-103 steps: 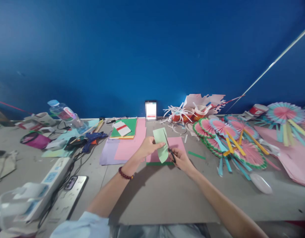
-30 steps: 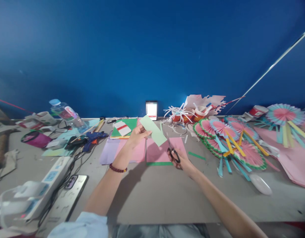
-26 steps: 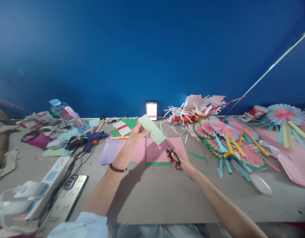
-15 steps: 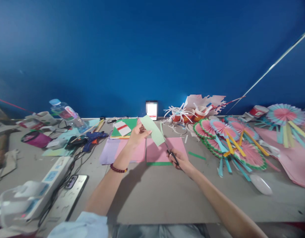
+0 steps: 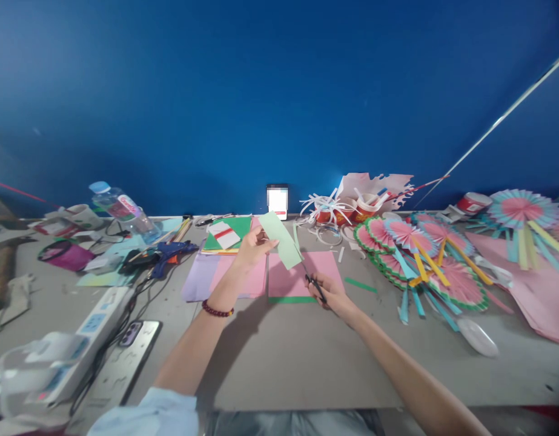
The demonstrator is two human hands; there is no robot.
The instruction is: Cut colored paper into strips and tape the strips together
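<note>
A light green sheet of paper (image 5: 281,242) is pinched at its left edge by my left hand (image 5: 255,247), which is closed on it. My right hand (image 5: 327,292) grips black-handled scissors (image 5: 316,287), their blades reaching up to the paper's lower right edge. A narrow strip (image 5: 296,237) of the same green stands off along that right edge. Below the hands lies pink paper (image 5: 322,269) with a green band at its near edge. Left of it is a stack of purple and pink paper (image 5: 197,281), partly behind my left forearm.
Paper rosettes (image 5: 461,284) with ribbon tails spread on the right, near a white plastic spoon (image 5: 479,338). On the left are a blue glue gun (image 5: 170,257), a power strip (image 5: 88,339), a phone (image 5: 140,357) and a tilted bottle (image 5: 129,209). A lit screen (image 5: 278,203) stands against the wall.
Almost nothing differs. The green paper is tilted slightly differently, with the scissors at its lower right edge; both hands keep their hold.
</note>
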